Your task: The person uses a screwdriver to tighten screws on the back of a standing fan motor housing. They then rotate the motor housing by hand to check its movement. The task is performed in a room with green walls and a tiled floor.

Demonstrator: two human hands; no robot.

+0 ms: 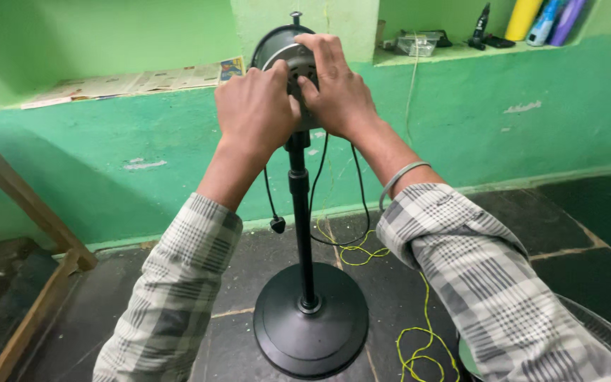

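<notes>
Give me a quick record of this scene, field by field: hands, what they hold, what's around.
left hand: grips motor head, fingers closed on it
right hand: on motor head, fingers spread over its front
stand: black pole on round base
floor: dark tiles, yellow cord
wall: green, newspaper on ledge
right wrist: bangle

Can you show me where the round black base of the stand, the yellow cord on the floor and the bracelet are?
round black base (310, 338), head view, its top.
yellow cord (419, 346), head view, a loop.
bracelet (401, 178), head view, band on right wrist.
</notes>
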